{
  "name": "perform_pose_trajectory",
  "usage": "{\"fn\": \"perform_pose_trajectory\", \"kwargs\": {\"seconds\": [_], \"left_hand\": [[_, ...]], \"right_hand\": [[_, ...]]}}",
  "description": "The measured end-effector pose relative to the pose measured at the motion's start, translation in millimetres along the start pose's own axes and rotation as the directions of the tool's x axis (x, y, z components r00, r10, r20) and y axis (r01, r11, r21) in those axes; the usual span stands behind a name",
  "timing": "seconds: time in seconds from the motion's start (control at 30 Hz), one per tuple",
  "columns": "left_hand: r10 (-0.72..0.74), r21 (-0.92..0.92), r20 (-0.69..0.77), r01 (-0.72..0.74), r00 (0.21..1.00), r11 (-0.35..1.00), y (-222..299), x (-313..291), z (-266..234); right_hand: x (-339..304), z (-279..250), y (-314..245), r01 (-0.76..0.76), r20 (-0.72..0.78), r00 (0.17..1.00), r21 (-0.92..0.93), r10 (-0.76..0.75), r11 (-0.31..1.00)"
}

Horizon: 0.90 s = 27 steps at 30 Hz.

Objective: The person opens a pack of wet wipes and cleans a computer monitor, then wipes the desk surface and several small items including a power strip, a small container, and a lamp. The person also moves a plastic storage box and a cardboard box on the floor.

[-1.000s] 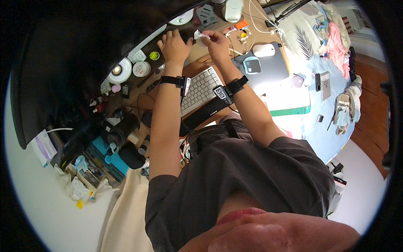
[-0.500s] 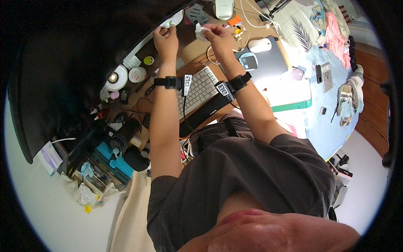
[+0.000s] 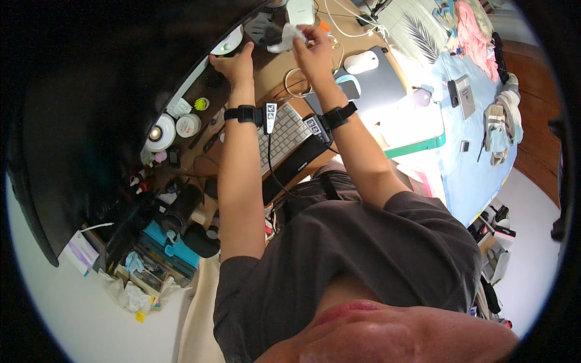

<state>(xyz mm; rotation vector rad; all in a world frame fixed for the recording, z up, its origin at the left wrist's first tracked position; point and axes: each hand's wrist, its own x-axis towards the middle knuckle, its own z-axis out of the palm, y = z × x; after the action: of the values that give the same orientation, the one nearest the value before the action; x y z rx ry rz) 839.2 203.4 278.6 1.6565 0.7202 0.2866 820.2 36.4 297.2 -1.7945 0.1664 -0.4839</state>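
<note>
My right hand [image 3: 314, 53] pinches a crumpled white tissue [image 3: 288, 39] over the far part of the desk. One end of the tissue hangs out toward my left hand. My left hand [image 3: 236, 68] has its thumb stretched away from its fingers, with nothing seen between them. Its fingertips are close to the lower edge of a large dark monitor [image 3: 121, 66]; whether they touch it, I cannot tell. Just beyond that hand is a rounded white object [image 3: 232, 40] with a small green spot, partly covered by the monitor. Both wrists carry black straps with small tagged devices.
A light keyboard [image 3: 285, 130] lies below my forearms. To the right are a white mouse [image 3: 362, 62], a dark mat [image 3: 380, 78] and a phone [image 3: 349, 91]. White round containers [image 3: 188, 125], a green item [image 3: 201, 104] and cables line the left side. A blue-covered bed [image 3: 469, 151] stands at right.
My left hand has drawn back from the white object's green spot, and its thumb has spread. The tissue in my right hand now stretches farther left. The whole view has shifted slightly.
</note>
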Motion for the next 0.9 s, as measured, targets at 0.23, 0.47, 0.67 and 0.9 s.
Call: {"fn": "perform_pose_trajectory", "kwargs": {"seconds": [0.23,0.47,0.67,0.9], "left_hand": [[0.033,0.069,0.059,-0.037,0.998,0.997,2.8,-33.7,-5.2],[0.180,0.098,0.143,-0.195,0.973,0.976,-2.7,-32.3,8.4],[0.298,0.144,0.199,-0.329,0.934,0.933,-11.4,-18.5,14.8],[0.227,0.040,0.278,-0.248,0.933,0.968,-11.5,-16.9,34.3]], "right_hand": [[74.6,-4.2,0.8,0.324,-0.038,0.943,-0.105,-0.330,0.940],[47.5,1.1,43.2,0.277,0.127,0.960,-0.267,-0.251,0.923],[44.7,3.7,51.9,0.465,0.219,0.884,-0.487,-0.412,0.739],[32.9,1.0,42.1,0.398,0.110,0.908,-0.528,-0.404,0.750]]}}
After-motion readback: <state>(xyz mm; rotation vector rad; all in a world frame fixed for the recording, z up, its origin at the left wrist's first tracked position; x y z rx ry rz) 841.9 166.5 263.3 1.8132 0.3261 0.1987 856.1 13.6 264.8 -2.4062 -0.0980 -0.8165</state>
